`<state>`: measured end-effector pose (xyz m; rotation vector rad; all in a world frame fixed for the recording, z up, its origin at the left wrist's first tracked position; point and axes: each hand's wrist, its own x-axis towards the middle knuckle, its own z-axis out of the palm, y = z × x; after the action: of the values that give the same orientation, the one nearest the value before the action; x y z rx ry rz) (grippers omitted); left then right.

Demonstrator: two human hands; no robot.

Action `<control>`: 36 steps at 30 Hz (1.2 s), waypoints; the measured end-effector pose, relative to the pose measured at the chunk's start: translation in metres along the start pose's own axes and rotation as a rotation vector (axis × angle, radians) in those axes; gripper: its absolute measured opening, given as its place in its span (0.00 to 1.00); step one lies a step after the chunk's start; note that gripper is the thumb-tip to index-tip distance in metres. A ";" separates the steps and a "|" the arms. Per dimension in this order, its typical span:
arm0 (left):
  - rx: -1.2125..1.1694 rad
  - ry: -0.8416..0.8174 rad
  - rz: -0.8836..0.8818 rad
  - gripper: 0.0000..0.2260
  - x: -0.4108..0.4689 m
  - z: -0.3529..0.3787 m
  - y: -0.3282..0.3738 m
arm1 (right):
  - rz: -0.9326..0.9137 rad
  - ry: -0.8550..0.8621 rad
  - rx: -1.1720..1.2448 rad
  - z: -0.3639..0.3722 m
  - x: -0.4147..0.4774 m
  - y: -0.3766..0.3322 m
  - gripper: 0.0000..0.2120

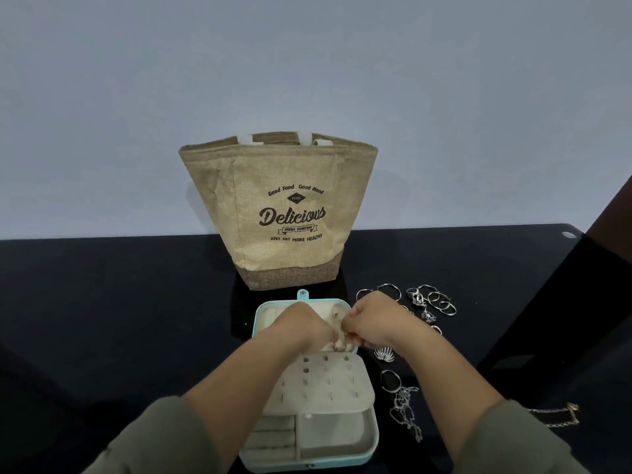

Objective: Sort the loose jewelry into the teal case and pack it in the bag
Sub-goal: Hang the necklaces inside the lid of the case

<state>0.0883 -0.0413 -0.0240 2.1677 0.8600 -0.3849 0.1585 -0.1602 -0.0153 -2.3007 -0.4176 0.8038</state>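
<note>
Bag (pixel 280 213) of tan burlap stands upright and open-topped at the far middle of the black table (pixel 102 302); just near of it lies the teal case (pixel 375 436), lid flung open toward the bag, a cream earring panel (pixel 328 384) folded over its near compartments; above the lid the left hand (pixel 301 323) and right hand (pixel 372 319) meet, fingers curled, both pinching a small gold chain (pixel 340 343) between them; right of the case the loose jewelry is spread on the table: a silver necklace (pixel 405 412) nearest, a bangle (pixel 391 380) beyond it, then a leaf-shaped piece (pixel 384 354); a cluster of silver rings (pixel 434 299) lies farthest, beside the bag's base.
</note>
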 end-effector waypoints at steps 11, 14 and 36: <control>0.006 0.151 0.287 0.05 -0.022 0.013 0.006 | -0.182 0.121 -0.217 -0.003 -0.021 0.011 0.05; -0.013 0.165 0.372 0.05 -0.028 0.022 0.022 | -0.204 0.159 -0.223 -0.020 -0.033 0.024 0.05; 0.156 0.003 0.709 0.08 -0.062 0.169 0.092 | -0.089 0.215 -0.381 -0.130 -0.112 0.218 0.07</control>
<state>0.1060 -0.2403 -0.0545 2.4426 0.0246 -0.0883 0.1742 -0.4361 -0.0364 -2.6632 -0.6123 0.4538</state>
